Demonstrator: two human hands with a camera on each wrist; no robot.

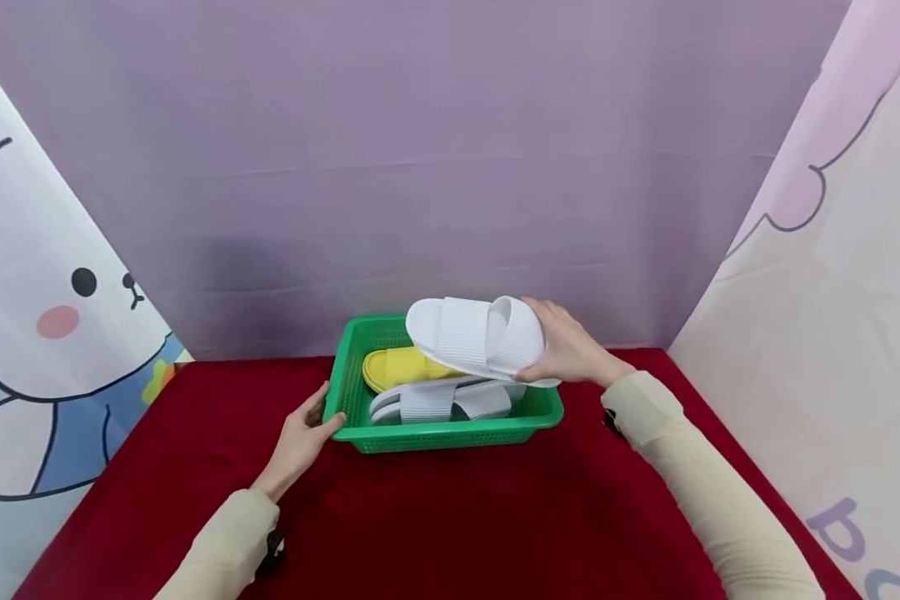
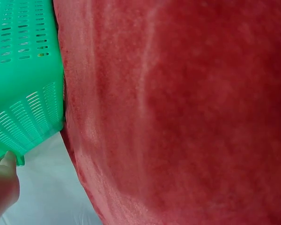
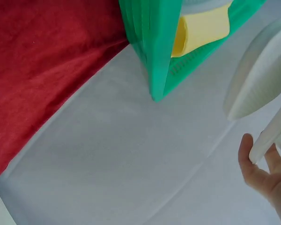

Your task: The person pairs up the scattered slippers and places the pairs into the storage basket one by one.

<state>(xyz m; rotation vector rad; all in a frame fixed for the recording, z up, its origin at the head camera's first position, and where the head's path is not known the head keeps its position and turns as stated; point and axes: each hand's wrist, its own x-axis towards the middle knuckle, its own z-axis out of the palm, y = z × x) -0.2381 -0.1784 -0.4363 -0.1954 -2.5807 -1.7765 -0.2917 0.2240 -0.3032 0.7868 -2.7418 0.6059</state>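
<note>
My right hand [image 1: 570,342] holds white slippers [image 1: 465,333] by one end, raised over the right part of a green basket [image 1: 450,435]. In the right wrist view, the fingers of the right hand [image 3: 267,176] pinch a white slipper [image 3: 271,133], and a second white sole shows above it. The left hand [image 1: 303,433] grips the basket's left rim, its thumb on top; a bit of that hand [image 2: 4,180] shows at the rim in the left wrist view. Inside the basket lie a yellow slipper [image 1: 401,368] and pale grey slippers [image 1: 427,402], both partly hidden.
A red cloth [image 1: 450,517] covers the table under the basket. Behind it hangs a purple-grey curtain [image 1: 450,167]. Printed panels stand at both sides, the left one with a cartoon animal [image 1: 37,317].
</note>
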